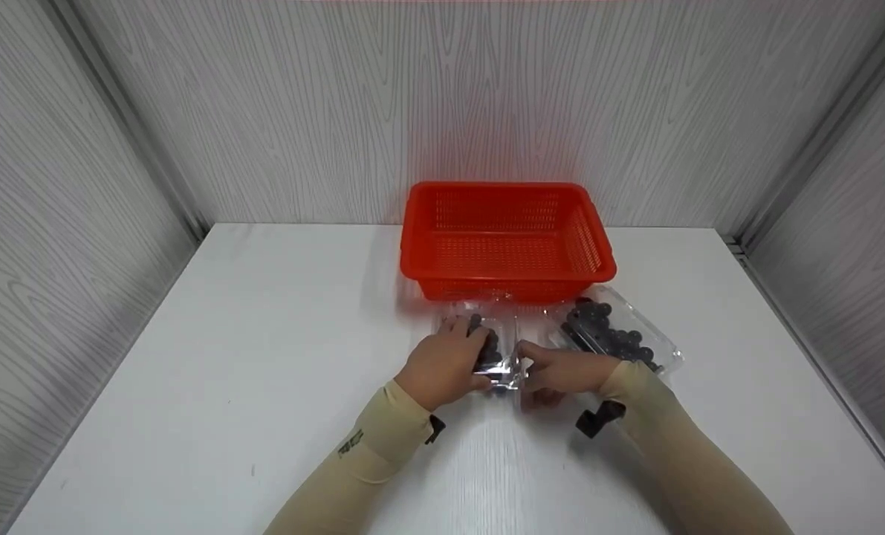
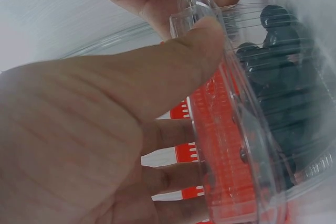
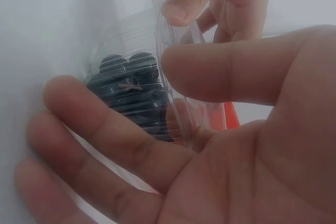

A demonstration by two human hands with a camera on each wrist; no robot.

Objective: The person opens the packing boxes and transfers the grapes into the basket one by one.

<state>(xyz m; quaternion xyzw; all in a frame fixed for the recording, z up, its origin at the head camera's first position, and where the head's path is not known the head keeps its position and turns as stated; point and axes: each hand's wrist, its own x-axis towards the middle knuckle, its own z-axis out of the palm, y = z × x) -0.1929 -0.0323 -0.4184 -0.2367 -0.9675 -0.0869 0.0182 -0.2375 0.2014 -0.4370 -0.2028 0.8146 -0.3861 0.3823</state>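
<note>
The left hand (image 1: pixel 442 365) is gripping a clear box (image 1: pixel 498 364) of dark balls (image 1: pixel 491 344), hiding its left side; the right hand (image 1: pixel 565 371) is holding its right edge, fingers blurring in the head view. The box is sitting at the near side of the red basket (image 1: pixel 509 279), while the right sleeve (image 1: pixel 635 390) is covering a second box (image 1: pixel 620 331) partly

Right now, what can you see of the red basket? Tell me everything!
The red basket looks like plastic: a bright rectangular tub with a smooth rim, rounded corners and many little holes in its floor and walls. It stands upright, open top up, on the white table, near the grey wall at the back. Neither the left grip nor the right grip touches it. Two clear boxes of dark round pieces lie close to its front; I can't tell whether they touch it.
</note>
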